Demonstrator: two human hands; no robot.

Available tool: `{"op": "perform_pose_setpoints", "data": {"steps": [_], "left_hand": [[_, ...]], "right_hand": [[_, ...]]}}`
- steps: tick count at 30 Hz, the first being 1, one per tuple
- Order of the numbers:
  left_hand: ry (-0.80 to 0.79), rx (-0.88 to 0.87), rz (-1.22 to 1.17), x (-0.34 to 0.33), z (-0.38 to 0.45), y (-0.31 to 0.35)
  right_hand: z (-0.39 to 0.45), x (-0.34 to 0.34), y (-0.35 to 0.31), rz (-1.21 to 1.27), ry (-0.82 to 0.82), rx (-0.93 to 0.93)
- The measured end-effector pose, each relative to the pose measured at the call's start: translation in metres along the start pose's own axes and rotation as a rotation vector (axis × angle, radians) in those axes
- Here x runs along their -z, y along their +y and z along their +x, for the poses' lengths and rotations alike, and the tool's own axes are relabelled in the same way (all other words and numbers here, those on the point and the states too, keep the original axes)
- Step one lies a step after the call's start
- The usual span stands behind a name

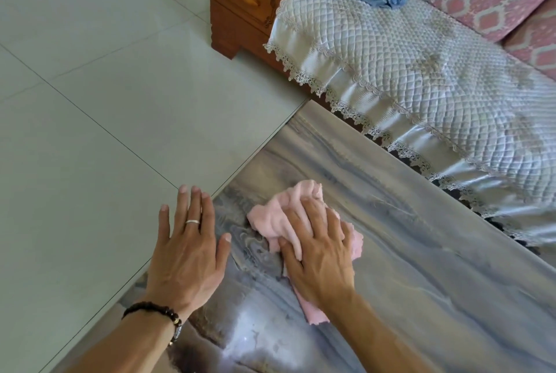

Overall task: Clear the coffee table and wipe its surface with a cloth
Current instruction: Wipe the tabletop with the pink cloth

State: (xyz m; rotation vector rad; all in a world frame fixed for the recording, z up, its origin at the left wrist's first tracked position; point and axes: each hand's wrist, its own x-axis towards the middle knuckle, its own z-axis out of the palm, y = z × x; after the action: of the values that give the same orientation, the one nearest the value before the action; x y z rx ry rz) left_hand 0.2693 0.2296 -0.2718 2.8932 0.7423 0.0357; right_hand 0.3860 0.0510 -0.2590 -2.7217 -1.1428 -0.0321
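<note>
Right hand (319,252) pressed a bunched pink cloth (279,216) onto the table (421,267). Left hand (188,249), fingers spread, lay just beside it at the table edge.

The scene is being lit brightly and evenly by soft daylight; its source cannot be told. A pale glare patch is being reflected off the glossy worktop (421,252) near the lower edge, and a milder sheen is being thrown back by the floor tiles (90,132). Only short, soft shadows are being cast under the hands (186,255) and the pink cloth (279,216). Straight lines are being bent by the wide-angle lens, most strongly toward the corners. Fine detail is being slightly softened throughout, and the quilted sofa cover (406,78) is being rendered a little washed out.
</note>
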Motion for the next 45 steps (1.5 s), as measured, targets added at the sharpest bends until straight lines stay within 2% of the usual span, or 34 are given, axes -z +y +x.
{"op": "perform_pose_setpoints", "data": {"steps": [3,6,8,10,12,17,19,22,24,26,29,30,32,35,37,40,42,45], "left_hand": [[0.039,-0.068,-0.033,0.010,0.021,0.016],[0.059,-0.005,-0.064,0.003,0.057,0.033],[0.049,0.055,-0.067,-0.004,0.081,0.037],[0.029,0.061,-0.057,-0.008,0.091,0.038],[0.006,0.039,-0.037,-0.012,0.092,0.037],[0.010,0.062,-0.031,-0.013,0.097,0.041],[-0.005,0.075,-0.036,-0.013,0.097,0.039],[-0.034,0.058,-0.056,-0.013,0.096,0.037],[-0.055,0.051,-0.070,-0.011,0.097,0.037],[-0.038,0.056,-0.066,-0.010,0.100,0.038],[-0.026,0.058,-0.062,-0.012,0.101,0.039],[-0.025,0.060,-0.058,-0.014,0.100,0.038],[-0.044,0.059,-0.061,-0.015,0.099,0.035],[-0.044,0.026,-0.048,-0.013,0.097,0.034],[-0.028,0.018,-0.038,-0.012,0.098,0.036],[0.033,0.006,-0.051,-0.013,0.107,0.043],[0.059,0.003,-0.074,-0.012,0.129,0.053],[0.051,0.031,-0.099,-0.010,0.162,0.067]], "right_hand": [[0.038,0.000,0.017,-0.020,0.001,-0.084],[0.107,-0.011,0.011,-0.008,-0.055,-0.260],[0.102,-0.015,0.012,-0.017,0.030,-0.189],[0.061,-0.009,0.013,-0.023,0.097,-0.080],[0.031,-0.004,0.019,0.009,0.094,-0.069],[0.153,-0.014,0.012,-0.059,-0.009,-0.086],[0.174,-0.019,0.007,-0.025,-0.037,-0.108],[0.114,-0.014,0.015,-0.032,0.062,-0.030],[0.075,-0.008,0.028,-0.006,0.049,-0.009],[0.105,-0.007,0.039,-0.035,0.041,-0.010],[0.176,-0.012,0.037,-0.067,-0.024,-0.221],[0.178,-0.015,0.036,-0.043,-0.017,-0.226],[0.143,-0.015,0.033,-0.045,0.050,-0.141],[0.070,-0.005,0.048,-0.022,-0.031,0.006],[0.101,-0.004,0.061,-0.040,-0.034,-0.036],[0.165,-0.007,0.059,-0.052,-0.052,-0.243],[0.154,-0.008,0.063,-0.077,0.024,-0.217],[0.092,-0.004,0.065,-0.057,0.109,-0.192]]}}
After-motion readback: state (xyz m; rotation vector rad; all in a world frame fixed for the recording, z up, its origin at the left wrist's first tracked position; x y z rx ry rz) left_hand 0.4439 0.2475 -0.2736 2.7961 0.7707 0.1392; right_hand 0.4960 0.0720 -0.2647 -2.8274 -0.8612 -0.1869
